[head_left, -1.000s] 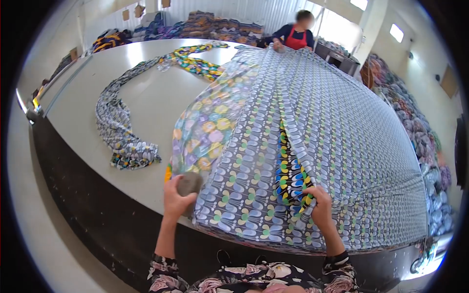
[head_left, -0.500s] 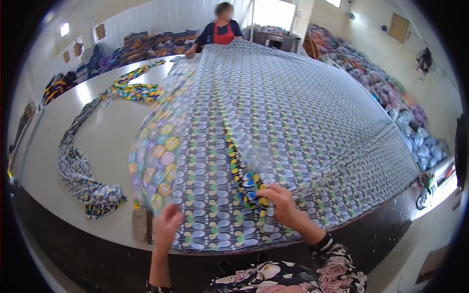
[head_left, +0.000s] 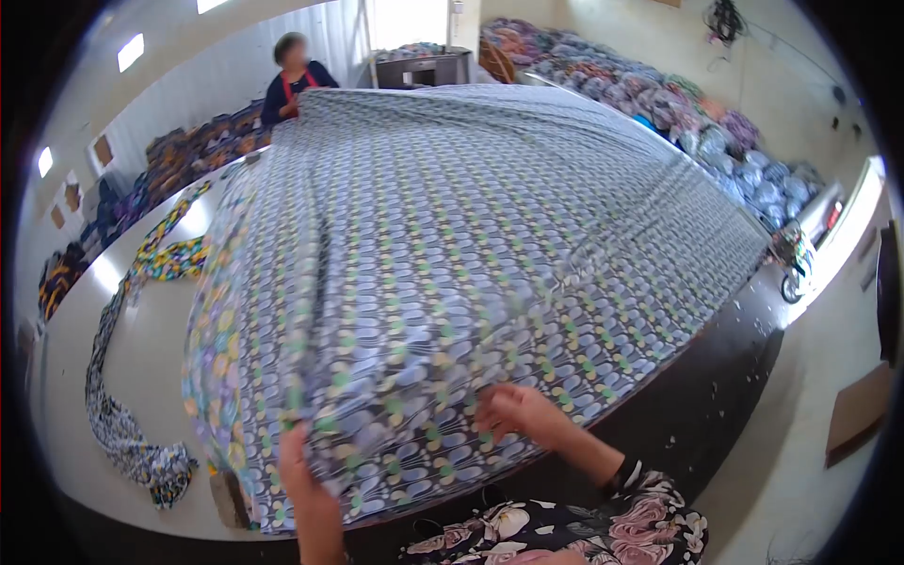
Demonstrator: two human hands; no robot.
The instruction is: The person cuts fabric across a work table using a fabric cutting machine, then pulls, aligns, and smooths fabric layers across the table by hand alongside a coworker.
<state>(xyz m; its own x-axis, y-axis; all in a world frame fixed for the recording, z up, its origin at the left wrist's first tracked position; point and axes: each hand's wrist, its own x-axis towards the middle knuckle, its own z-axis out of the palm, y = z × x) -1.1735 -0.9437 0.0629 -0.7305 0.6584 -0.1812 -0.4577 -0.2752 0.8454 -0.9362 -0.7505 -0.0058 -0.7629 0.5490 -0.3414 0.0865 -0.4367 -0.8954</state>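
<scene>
A wide sheet of patterned fabric [head_left: 452, 311], grey-blue with green and yellow shapes, covers much of the table. At its near left, my left hand [head_left: 309, 485] is closed on the fabric's folded edge, which rises in a ridge towards the far end. My right hand [head_left: 523, 414] is over the near part of the sheet, fingers loosely curled and a little apart, blurred by motion; no fabric shows gripped in it. Under the left side, a pastel floral fabric [head_left: 212, 353] shows. A block [head_left: 226, 499] stands by the near left corner.
Across the table, a person [head_left: 297, 80] in a red apron holds the fabric's far edge. A twisted strip of printed cloth [head_left: 104, 377] lies on the pale tabletop [head_left: 155, 377]. Bundles [head_left: 640, 94] are piled along the right wall, and more cloth stacks [head_left: 198, 151] stand at the back left.
The view has turned right. The fabric's folded edge has moved left to my left hand, covering the bright yellow-and-blue underside. My right hand has come off the fold. The person opposite has lifted the far edge.
</scene>
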